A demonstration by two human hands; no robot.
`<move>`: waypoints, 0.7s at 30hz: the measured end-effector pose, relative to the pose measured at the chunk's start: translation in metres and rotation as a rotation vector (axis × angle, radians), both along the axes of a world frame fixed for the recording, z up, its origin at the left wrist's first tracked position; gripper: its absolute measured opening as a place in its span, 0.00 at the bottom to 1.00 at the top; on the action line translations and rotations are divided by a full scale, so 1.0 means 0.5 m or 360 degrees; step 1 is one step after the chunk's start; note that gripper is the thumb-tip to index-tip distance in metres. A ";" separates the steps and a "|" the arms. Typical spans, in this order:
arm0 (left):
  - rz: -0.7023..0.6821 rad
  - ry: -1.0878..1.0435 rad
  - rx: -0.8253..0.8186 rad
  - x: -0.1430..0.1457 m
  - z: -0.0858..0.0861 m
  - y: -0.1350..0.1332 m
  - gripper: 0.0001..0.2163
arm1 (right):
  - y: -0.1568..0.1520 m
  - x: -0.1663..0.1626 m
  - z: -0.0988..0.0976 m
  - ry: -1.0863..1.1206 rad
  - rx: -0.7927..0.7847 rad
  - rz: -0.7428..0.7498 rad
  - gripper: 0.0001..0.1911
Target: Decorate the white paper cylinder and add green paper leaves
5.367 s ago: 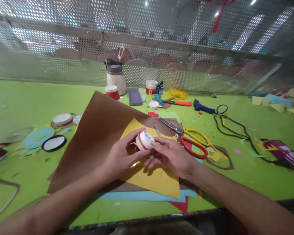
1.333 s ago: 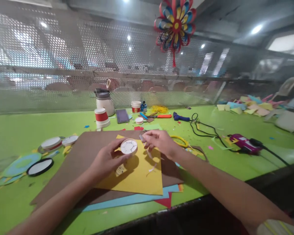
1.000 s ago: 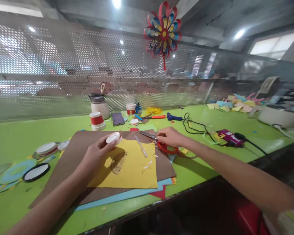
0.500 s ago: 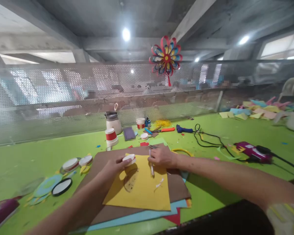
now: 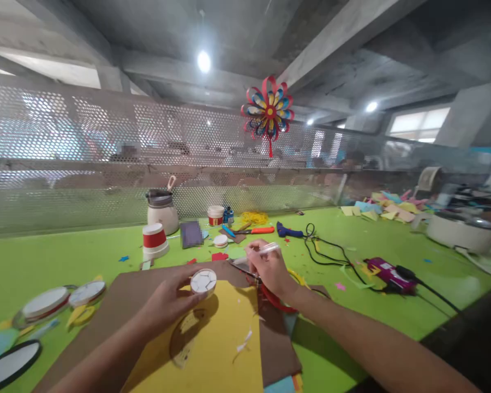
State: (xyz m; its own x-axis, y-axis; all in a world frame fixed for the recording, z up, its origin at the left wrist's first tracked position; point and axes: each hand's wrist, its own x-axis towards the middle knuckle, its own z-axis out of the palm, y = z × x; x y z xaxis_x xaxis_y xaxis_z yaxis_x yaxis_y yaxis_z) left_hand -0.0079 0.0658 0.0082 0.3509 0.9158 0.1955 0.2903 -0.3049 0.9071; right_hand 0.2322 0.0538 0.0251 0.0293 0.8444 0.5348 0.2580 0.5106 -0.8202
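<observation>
Between the fingers and thumb of my left hand is a small white round cup piece with dark lines drawn on its flat face, held above the yellow paper. My right hand grips a whitish pen, its rear end pointing right. Red-handled scissors lie partly hidden under that hand. A clear protractor and thin white scraps rest on the yellow paper, which sits on a brown sheet.
Behind stand a red-and-white paper cup, a pitcher and a small tub. To the right are a glue gun, its cord and a purple power box. White discs lie left; a paper flower hangs ahead.
My right hand has lifted and turned the pen, uncovering the red-handled scissors. My left hand has tilted the round piece so its lined face shows. The view has moved closer and shifted.
</observation>
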 end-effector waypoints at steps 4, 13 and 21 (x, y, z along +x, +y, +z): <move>0.0071 -0.0075 0.0080 0.003 -0.003 -0.025 0.21 | -0.017 -0.004 0.012 0.0288 -0.0110 0.0006 0.12; 0.0037 -0.0004 0.0107 0.030 0.011 -0.077 0.25 | -0.081 0.014 -0.006 0.0699 -0.0164 0.0407 0.06; 0.0003 0.0263 0.0447 0.027 0.016 -0.085 0.22 | -0.122 0.016 0.006 0.0489 -0.0148 0.0389 0.05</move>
State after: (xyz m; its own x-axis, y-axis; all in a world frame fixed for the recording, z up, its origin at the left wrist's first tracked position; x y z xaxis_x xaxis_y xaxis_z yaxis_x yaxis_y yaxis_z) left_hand 0.0057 0.0231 0.0163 0.3972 0.8347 0.3814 0.4275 -0.5360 0.7280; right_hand 0.2404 -0.0073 0.0281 -0.0317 0.8907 0.4534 -0.1265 0.4464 -0.8858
